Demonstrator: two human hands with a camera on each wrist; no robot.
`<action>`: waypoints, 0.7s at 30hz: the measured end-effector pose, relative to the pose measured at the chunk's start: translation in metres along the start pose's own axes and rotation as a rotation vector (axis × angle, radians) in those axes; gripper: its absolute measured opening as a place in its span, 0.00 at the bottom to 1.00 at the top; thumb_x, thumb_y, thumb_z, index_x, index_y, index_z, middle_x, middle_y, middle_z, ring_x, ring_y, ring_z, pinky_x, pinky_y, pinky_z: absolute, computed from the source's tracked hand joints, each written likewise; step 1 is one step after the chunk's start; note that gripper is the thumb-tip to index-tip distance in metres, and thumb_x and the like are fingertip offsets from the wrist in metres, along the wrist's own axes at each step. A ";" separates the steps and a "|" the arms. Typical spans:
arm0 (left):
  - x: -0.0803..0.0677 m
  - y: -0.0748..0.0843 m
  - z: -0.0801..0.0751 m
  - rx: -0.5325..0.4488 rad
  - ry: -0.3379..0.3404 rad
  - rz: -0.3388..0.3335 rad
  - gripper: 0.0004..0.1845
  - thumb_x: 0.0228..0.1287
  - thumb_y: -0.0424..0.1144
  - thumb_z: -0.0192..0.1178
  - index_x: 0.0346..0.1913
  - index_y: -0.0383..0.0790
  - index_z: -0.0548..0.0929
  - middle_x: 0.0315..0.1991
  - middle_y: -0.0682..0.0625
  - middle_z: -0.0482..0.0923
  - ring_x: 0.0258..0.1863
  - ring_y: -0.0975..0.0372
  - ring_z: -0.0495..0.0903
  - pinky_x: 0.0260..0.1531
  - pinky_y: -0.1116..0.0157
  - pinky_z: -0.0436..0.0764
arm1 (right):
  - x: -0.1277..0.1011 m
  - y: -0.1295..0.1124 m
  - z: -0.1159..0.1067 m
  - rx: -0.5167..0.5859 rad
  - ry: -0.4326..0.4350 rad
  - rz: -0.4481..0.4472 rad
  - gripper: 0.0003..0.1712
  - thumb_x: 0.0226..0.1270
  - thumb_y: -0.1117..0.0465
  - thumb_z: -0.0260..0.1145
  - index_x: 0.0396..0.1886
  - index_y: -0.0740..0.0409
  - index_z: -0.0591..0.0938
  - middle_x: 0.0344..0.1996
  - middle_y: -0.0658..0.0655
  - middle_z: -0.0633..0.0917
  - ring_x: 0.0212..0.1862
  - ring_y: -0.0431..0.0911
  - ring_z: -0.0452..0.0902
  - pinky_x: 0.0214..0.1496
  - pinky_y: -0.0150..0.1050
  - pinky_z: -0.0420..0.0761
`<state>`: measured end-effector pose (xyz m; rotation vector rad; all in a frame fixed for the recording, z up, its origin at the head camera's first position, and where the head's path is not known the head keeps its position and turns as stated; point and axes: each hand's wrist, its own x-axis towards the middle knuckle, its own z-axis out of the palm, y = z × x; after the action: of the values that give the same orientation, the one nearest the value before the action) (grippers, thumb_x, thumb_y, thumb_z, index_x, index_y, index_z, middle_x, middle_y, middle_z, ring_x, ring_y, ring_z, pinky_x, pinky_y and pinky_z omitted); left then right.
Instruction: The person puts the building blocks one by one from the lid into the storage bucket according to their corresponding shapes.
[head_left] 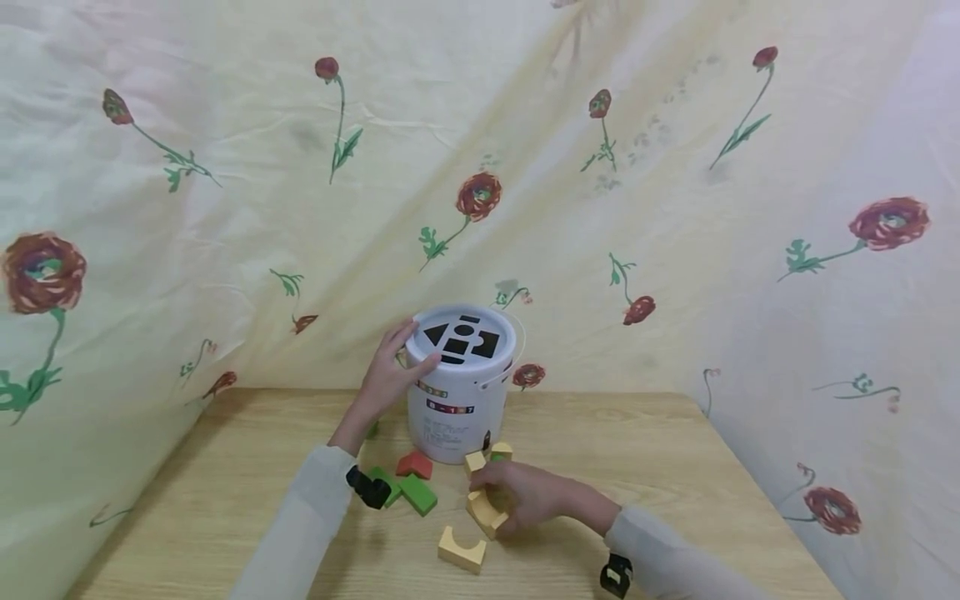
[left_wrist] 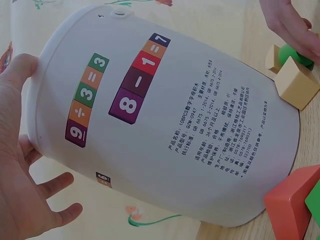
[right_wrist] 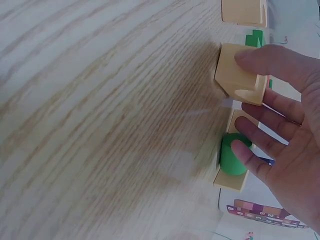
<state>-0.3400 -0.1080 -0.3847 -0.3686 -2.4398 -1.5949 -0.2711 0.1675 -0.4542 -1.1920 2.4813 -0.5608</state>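
My left hand [head_left: 388, 375] rests on the lid rim of a white bucket [head_left: 457, 425]. Its thumb touches the rim and its other fingers spread loosely along the side. Dark shaped holes show in the lid [head_left: 491, 323]. With thumb and finger, my right hand [head_left: 534, 493] pinches a pale yellow arch block [right_wrist: 235, 70] at the table, in front of the bucket. Beyond that block, a green cylinder [right_wrist: 231, 161] lies between pale blocks, close to my other right fingertips. Another yellow arch block [head_left: 461, 553] lies nearer me.
A red block [head_left: 415, 466] and green blocks [head_left: 417, 493] lie on the wooden table [head_left: 615, 450] left of the arch blocks. Near the bucket's foot stands a small yellow block [head_left: 474, 462]. Flowered cloth [head_left: 570, 250] hangs behind the table and at its sides.
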 end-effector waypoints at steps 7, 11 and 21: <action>-0.001 0.000 0.001 -0.002 0.004 0.001 0.46 0.64 0.61 0.66 0.80 0.52 0.59 0.82 0.48 0.50 0.80 0.45 0.54 0.72 0.36 0.63 | -0.001 0.001 0.003 0.062 0.044 0.023 0.39 0.48 0.59 0.81 0.63 0.54 0.77 0.56 0.47 0.81 0.60 0.37 0.75 0.68 0.38 0.77; 0.000 -0.001 0.001 0.000 0.007 0.002 0.46 0.64 0.60 0.66 0.81 0.52 0.59 0.82 0.49 0.51 0.80 0.46 0.54 0.73 0.36 0.63 | -0.001 0.002 0.002 0.072 0.091 0.016 0.37 0.49 0.59 0.80 0.61 0.54 0.77 0.53 0.46 0.81 0.56 0.37 0.75 0.65 0.39 0.79; 0.002 -0.004 0.003 0.006 0.015 -0.017 0.46 0.64 0.62 0.65 0.81 0.54 0.59 0.82 0.50 0.51 0.79 0.46 0.55 0.72 0.37 0.65 | -0.001 0.001 -0.014 0.128 0.234 -0.052 0.37 0.48 0.61 0.79 0.61 0.53 0.76 0.51 0.49 0.81 0.51 0.47 0.78 0.52 0.44 0.84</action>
<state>-0.3427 -0.1068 -0.3884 -0.3354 -2.4426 -1.5908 -0.2775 0.1720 -0.4421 -1.2048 2.5631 -0.9064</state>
